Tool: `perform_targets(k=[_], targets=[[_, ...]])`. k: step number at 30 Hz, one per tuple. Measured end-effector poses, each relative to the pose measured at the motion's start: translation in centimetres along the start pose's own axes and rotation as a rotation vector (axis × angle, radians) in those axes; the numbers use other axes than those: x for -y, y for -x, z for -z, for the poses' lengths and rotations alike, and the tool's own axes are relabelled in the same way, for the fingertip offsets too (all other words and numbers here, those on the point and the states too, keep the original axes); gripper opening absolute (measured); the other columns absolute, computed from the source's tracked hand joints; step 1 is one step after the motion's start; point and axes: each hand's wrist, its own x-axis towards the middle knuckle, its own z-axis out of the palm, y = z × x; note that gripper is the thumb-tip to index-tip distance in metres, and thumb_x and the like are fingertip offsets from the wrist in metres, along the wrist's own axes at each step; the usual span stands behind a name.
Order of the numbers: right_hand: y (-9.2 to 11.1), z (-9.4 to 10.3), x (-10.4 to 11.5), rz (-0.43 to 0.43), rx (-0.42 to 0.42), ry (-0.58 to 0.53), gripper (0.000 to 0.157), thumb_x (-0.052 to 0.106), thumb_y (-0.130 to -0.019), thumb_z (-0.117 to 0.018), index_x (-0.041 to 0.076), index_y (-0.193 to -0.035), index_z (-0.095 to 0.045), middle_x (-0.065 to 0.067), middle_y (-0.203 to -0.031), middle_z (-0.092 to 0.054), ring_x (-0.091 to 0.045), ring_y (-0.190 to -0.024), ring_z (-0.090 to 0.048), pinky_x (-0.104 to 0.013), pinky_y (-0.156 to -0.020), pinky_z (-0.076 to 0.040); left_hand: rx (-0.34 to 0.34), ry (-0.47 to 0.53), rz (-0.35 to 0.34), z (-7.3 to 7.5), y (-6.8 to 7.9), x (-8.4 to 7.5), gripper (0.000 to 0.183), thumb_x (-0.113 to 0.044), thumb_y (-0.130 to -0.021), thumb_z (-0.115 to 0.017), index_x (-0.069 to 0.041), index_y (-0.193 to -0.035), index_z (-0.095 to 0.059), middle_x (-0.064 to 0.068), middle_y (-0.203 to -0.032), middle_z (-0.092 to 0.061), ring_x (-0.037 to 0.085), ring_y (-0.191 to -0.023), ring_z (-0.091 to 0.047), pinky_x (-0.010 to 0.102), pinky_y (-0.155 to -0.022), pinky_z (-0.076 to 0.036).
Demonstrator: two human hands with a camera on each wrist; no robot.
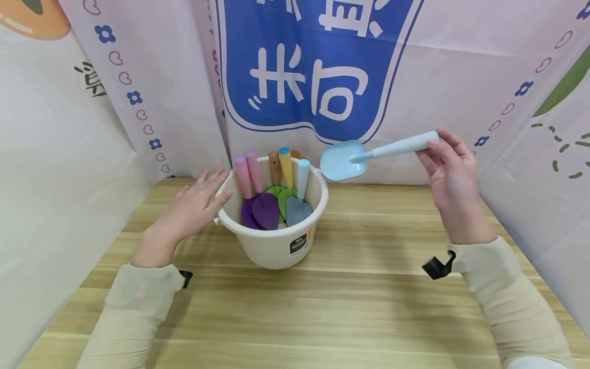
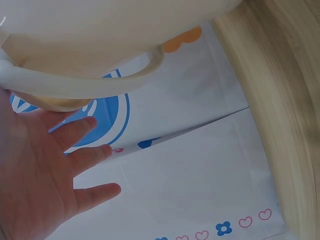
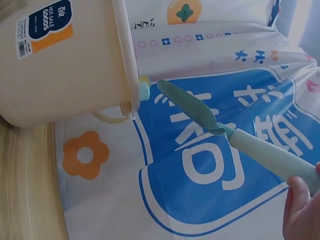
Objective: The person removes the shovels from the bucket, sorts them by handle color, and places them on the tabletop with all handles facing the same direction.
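Observation:
A cream bucket (image 1: 272,251) stands on the wooden table, several garden trowels (image 1: 266,210) upright inside it with pink, brown, yellow and light blue handles. At the bucket's left rim rests my left hand (image 1: 195,205), its fingers spread and straight; in the left wrist view this hand (image 2: 45,170) lies beside the bucket's handle (image 2: 90,86). My right hand (image 1: 454,177) pinches the handle end of a light blue trowel (image 1: 343,160), held level to the right of the bucket. Its blade points left, near the rim. The right wrist view shows this trowel (image 3: 195,107) edge-on.
Printed white cloth (image 1: 461,66) with a blue sign (image 1: 309,66) hangs behind and at both sides. The wood-grain table (image 1: 350,307) reaches forward and right of the bucket. A black wrist mount (image 1: 438,267) sits at the right sleeve.

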Motion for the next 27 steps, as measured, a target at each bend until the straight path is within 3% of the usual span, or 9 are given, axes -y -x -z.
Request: perform_targets(k=[16, 27], targets=[[-1.6, 4.3, 0.6, -0.101, -0.158, -0.113, 0.019, -0.017, -0.093, -0.062, -0.005, -0.108, -0.061, -0.014, -0.106, -0.056, -0.025, -0.084, -0.069, -0.031, -0.082, -0.060, -0.002, 0.000, 0.005, 0.0, 0.0, 0.0, 0.071, -0.056, -0.110, -0.023, -0.012, -0.165, -0.016, 0.013, -0.170, -0.011, 0.045, -0.154, -0.006, 0.074, -0.116, -0.010], [-2.8, 7.9, 0.7, -0.194, -0.271, -0.269, 0.030, -0.020, -0.093, -0.059, -0.001, -0.115, -0.056, -0.015, -0.107, -0.053, -0.024, -0.091, -0.066, -0.031, -0.091, -0.056, 0.002, 0.006, 0.012, -0.1, 0.0, 0.0, 0.072, -0.057, -0.109, -0.023, -0.013, -0.166, -0.016, 0.012, -0.170, -0.011, 0.044, -0.154, -0.006, 0.074, -0.116, -0.010]])
